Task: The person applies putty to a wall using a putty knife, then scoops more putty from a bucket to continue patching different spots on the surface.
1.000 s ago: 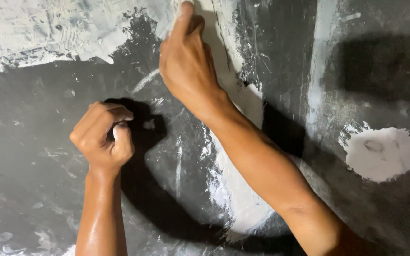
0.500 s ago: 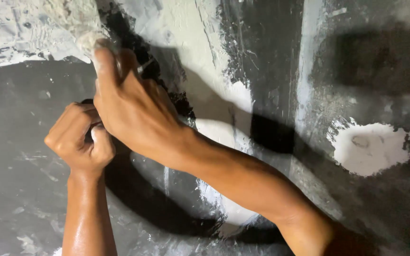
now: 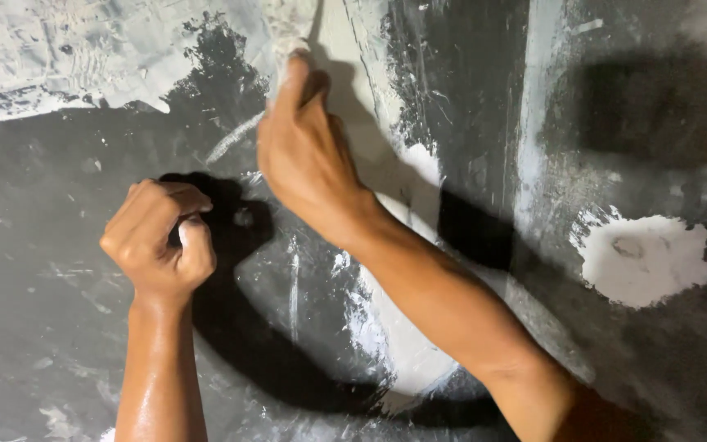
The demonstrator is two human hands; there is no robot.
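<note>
So from the head camera you're looking at a dark grey wall (image 3: 67, 327) with patchy white plaster on it. The right hand (image 3: 304, 155) is up near the top middle, fingers wrapped around a plaster-caked scraper (image 3: 288, 29), pressing it onto the wall where a white streak (image 3: 370, 98) runs down. The left hand (image 3: 157, 241) sits lower left, curled into a tight fist against the dark surface; can't tell if it's got anything inside. Off to the right, well apart from both hands, there's a round white plaster blob (image 3: 644, 258).
</note>
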